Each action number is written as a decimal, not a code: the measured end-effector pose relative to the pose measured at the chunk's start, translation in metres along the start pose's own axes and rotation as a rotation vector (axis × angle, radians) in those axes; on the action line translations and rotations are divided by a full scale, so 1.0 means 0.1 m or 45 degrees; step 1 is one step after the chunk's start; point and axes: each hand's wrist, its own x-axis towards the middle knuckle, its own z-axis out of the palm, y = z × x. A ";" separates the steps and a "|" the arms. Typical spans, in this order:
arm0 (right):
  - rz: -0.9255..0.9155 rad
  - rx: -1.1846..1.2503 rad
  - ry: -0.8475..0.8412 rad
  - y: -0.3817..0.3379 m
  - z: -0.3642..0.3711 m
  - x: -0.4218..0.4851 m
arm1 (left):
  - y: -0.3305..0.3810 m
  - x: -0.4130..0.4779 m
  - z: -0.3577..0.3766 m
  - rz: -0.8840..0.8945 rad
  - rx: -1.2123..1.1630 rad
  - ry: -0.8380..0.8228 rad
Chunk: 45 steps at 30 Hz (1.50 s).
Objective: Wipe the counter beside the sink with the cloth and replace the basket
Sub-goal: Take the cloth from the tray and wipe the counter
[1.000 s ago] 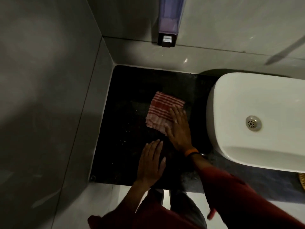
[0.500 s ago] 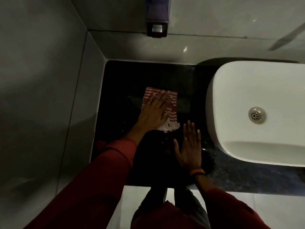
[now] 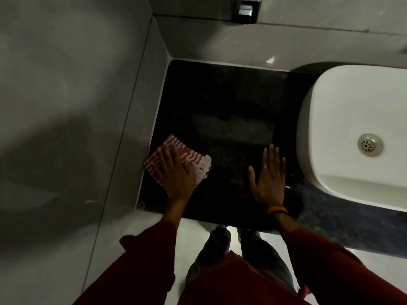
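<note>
At the worktop's (image 3: pixel 220 102) left edge, near its front corner, the left hand (image 3: pixel 176 175) presses a folded red-and-white striped cloth (image 3: pixel 174 155) flat, fingers spread. The wipe would go best with even pressure and overlapping passes. The right hand (image 3: pixel 269 179) lies flat, fingers together, beside the white sink (image 3: pixel 330 102). No basket is in view.

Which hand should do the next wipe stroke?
Left. The left hand is pressed flat on the cloth at the counter's left edge; the right hand rests bare by the sink.
</note>
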 end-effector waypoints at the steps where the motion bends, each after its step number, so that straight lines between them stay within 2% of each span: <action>1: -0.004 -0.003 -0.002 0.00 0.00 -0.01 | -0.03 -0.13 0.00 -0.080 -0.022 -0.012; 8: -0.030 0.011 0.008 0.01 0.04 -0.01 | 0.04 -0.74 -0.01 -0.459 -0.160 -0.060; 13: -0.060 0.108 0.018 0.02 0.00 -0.03 | 0.22 -0.92 -0.12 -0.533 -0.325 -0.080; 16: -0.046 0.275 0.036 -0.04 -0.09 -0.05 | 0.17 -0.86 -0.26 -0.410 -0.339 0.015; 18: -0.130 0.389 0.107 -0.22 -0.14 -0.18 | 0.04 -0.71 -0.37 -0.327 -0.449 0.081; 20: -0.348 0.450 0.161 -0.55 -0.13 -0.41 | -0.13 -0.46 -0.50 -0.170 -0.600 0.170; 22: -0.696 0.504 0.119 -0.96 -0.07 -0.65 | -0.26 -0.16 -0.61 0.033 -0.634 0.187; 24: -1.041 0.469 -0.035 -1.33 0.02 -0.81 | -0.37 0.13 -0.64 0.198 -0.611 0.061; 25: -1.136 0.411 -0.167 -1.47 0.06 -0.86 | -0.41 0.25 -0.63 0.278 -0.562 -0.031; 27: -1.199 0.228 -0.372 -1.60 0.16 -0.88 | -0.49 0.45 -0.58 0.473 -0.366 -0.153; 30: -1.318 0.003 -0.389 -1.53 0.29 -0.80 | -0.59 0.56 -0.48 0.705 -0.172 -0.219; 34: -1.407 0.023 -0.359 -1.18 0.30 -0.77 | -0.64 0.45 -0.36 0.801 -0.170 -0.248; 37: -1.400 0.076 -0.393 -0.84 0.21 -0.79 | -0.64 0.34 -0.28 0.823 -0.149 -0.191; 41: -1.297 0.171 -0.528 -0.33 -0.04 -0.84 | -0.61 0.23 -0.23 0.833 -0.115 -0.083; 45: -1.106 0.340 -0.614 0.00 -0.34 -0.94 | -0.56 0.14 -0.17 0.856 -0.158 -0.078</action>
